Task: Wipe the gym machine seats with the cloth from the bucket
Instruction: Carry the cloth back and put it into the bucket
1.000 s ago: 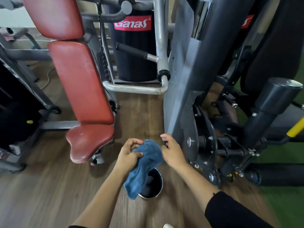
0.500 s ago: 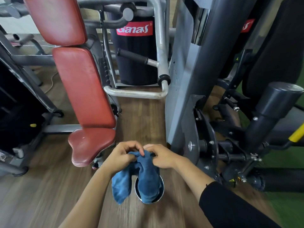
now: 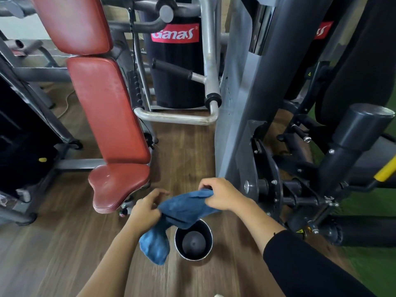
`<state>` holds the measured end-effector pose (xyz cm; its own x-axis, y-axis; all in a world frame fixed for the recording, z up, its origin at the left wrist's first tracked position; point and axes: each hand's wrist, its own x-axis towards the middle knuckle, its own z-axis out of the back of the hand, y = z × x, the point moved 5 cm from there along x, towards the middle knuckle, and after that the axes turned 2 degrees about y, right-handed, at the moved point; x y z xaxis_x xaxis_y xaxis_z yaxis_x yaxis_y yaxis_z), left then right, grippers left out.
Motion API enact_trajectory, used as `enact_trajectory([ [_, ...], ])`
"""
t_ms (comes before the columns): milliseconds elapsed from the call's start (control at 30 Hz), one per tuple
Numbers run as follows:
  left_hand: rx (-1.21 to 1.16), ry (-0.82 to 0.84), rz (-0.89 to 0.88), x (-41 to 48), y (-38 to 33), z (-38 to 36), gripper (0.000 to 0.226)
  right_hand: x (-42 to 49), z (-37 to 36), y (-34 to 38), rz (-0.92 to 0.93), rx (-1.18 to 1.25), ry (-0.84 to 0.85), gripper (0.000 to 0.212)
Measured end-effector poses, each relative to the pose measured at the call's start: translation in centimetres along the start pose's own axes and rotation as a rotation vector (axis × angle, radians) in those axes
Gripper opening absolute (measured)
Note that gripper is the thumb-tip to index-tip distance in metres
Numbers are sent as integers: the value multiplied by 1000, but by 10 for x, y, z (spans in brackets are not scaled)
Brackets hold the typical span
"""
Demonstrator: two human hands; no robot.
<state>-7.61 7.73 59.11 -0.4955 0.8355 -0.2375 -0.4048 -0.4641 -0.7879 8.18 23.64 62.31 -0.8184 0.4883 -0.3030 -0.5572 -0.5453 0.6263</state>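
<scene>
A blue cloth [image 3: 184,209] stretches between both hands above a small dark bucket [image 3: 194,254] standing on the wooden floor. My left hand [image 3: 145,209] pinches the cloth's left part, and a loose end hangs down below it. My right hand [image 3: 222,195] grips the cloth's right end. The red machine seat [image 3: 116,185] lies just left of my hands, with its long red backrest [image 3: 107,108] rising behind it and a second red pad [image 3: 72,20] above that.
A grey and black machine frame [image 3: 246,103] with bolts and a pivot plate stands close on the right. A steel tube base [image 3: 177,118] and a black weight stack labelled Ganas sit behind. Another dark machine fills the left edge. Green turf lies far right.
My hands came together on the cloth, then drew apart, spreading it out between them over the bucket. The view has shifted slightly downward.
</scene>
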Motion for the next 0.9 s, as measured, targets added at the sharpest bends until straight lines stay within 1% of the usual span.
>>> enact_trajectory([
  [33, 129, 36, 17, -2, 4, -4, 52, -1, 0, 9, 23, 27, 17, 34],
  [100, 285, 106, 87, -7, 8, -16, 50, -3, 1, 32, 98, 35, 60, 40],
  [167, 360, 138, 119, -10, 5, -27, 44, -5, 0, 52, 159, 0, 115, 43],
  [200, 347, 136, 107, -11, 2, -31, 41, -6, -2, 61, 178, -21, 145, 45],
  [267, 162, 113, 67, -13, -4, -35, 30, -6, -8, 70, 208, -85, 186, 46],
  [333, -4, 125, 24, -13, -8, -39, 21, -6, -12, 74, 225, -83, 199, 46],
  [433, -165, 154, 2, -17, -12, -42, 30, -3, -10, 61, 153, 66, 165, 41],
  [500, -285, 156, -18, -18, -17, -42, 29, 1, -4, 45, 77, 107, 100, 38],
  [567, -368, 176, -42, -18, -24, -43, 29, -1, 0, 29, -17, 113, 106, 49],
  [600, -390, 187, -60, -18, -28, -42, 32, -3, 0, 22, -61, 126, 149, 56],
  [667, -395, 178, -90, -18, -34, -41, 30, -10, -6, 9, -127, 142, 268, 79],
  [700, -398, 170, -94, -17, -35, -40, 26, -13, -10, 3, -148, 146, 312, 83],
  [733, -410, 166, -90, -17, -34, -39, 24, -15, -16, -4, -161, 150, 336, 78],
  [767, -425, 169, -84, -18, -34, -39, 24, -16, -22, -11, -176, 152, 335, 66],
  [833, -470, 188, -50, -21, -32, -38, 28, -19, -31, -22, -195, 161, 279, 37],
  [900, -499, 213, 0, -24, -26, -38, 31, -22, -35, -27, -200, 192, 210, 26],
])
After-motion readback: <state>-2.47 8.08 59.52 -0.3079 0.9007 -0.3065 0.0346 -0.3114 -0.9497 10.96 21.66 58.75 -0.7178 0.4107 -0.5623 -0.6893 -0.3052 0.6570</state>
